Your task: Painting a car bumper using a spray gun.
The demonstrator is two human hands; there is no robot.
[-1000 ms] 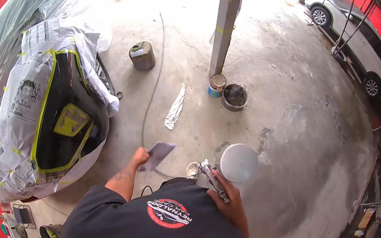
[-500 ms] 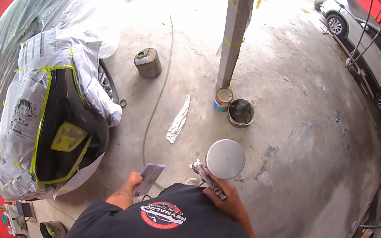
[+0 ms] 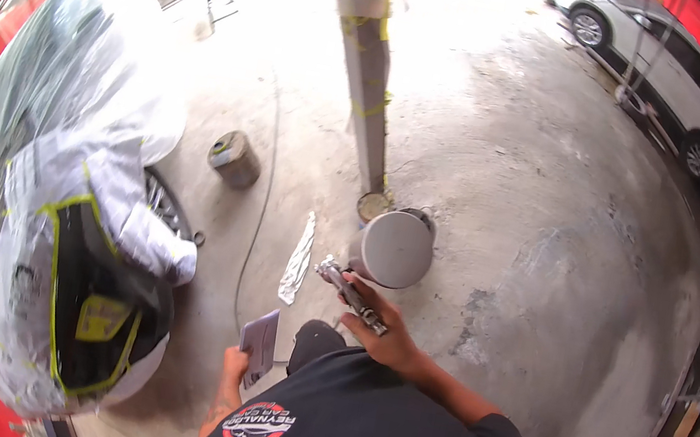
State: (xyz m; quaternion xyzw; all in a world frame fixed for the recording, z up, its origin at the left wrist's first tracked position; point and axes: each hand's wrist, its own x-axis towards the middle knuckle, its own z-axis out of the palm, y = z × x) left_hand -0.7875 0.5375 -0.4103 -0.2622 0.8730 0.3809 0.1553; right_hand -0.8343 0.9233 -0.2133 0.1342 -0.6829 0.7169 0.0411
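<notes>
My right hand (image 3: pixel 387 334) is wrapped round a metal spray gun (image 3: pixel 361 302), held out in front of my body. On the gun sits a large grey cup with a round lid (image 3: pixel 397 250), which partly covers the cans behind it. In my left hand (image 3: pixel 234 366) is a thin, flat grey panel (image 3: pixel 258 344), gripped by its edge; what it is exactly I cannot tell. Left of both hands stands a car whose black bumper (image 3: pixel 93 268) shows between yellow masking tape. White printed sheets (image 3: pixel 31 244) cover the body around it, apart from my hands.
A post (image 3: pixel 364 91) rises ahead, with a can (image 3: pixel 370 206) at its foot. A dark container (image 3: pixel 235 159) and a crumpled white cloth (image 3: pixel 297 265) lie on the concrete floor, beside a hose (image 3: pixel 259 213). A white car (image 3: pixel 661 76) is parked far right.
My view has turned and shifted, so the taped car and post sit further left. My right hand has moved forward with the spray gun; the left still holds the panel.
</notes>
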